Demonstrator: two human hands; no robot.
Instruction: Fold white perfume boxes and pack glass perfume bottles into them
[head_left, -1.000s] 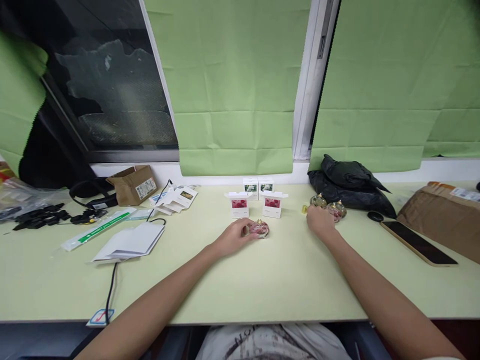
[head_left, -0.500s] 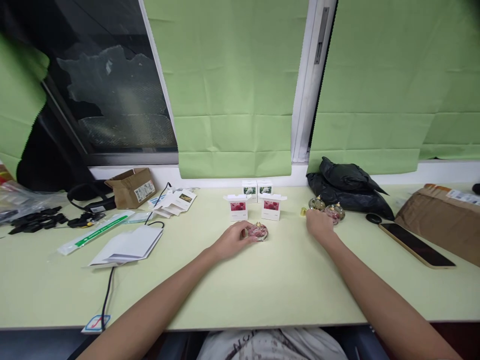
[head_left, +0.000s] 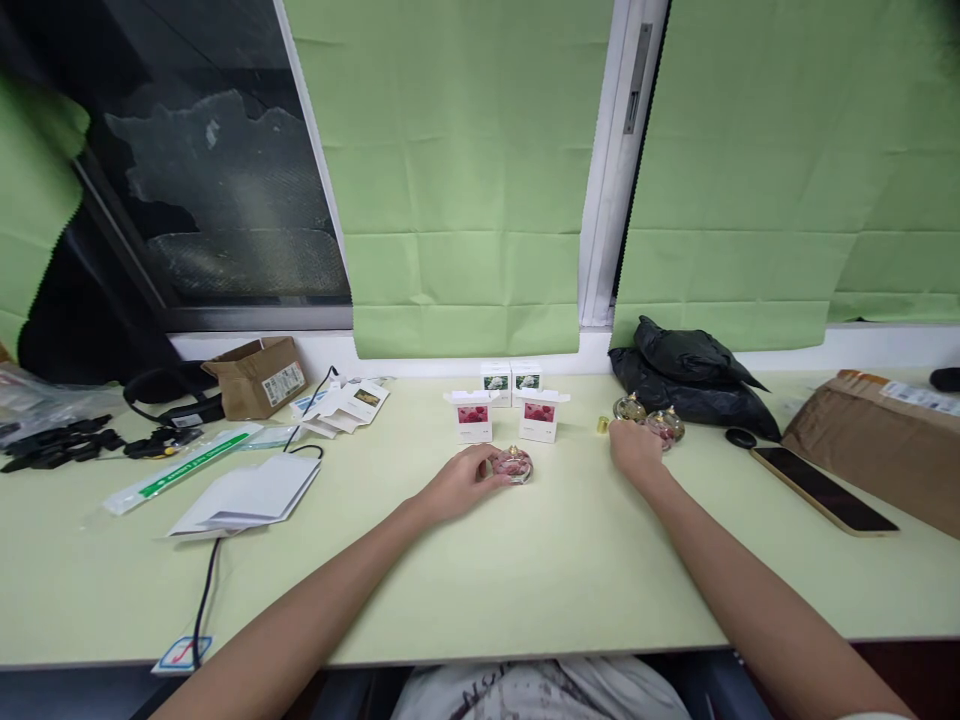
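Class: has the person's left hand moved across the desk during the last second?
No. The left hand holds the pink glass bottle at the same spot in front of the left red-pictured box; only the camera shifted.

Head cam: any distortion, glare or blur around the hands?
Head view: wide-angle bowing, window frame leans, table edge curves. Head view: flat light, faint shadows under left hand and right hand. Head view: pink bottle small and soft, no glare.

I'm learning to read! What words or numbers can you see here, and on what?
Nothing reads clearly.
Small brown cardboard box: white label too small.
Long green-and-white plastic packet: print blurred.
White cardboard boxes with pink pictures: print too small.
Grey shirt: dark letters cut off.
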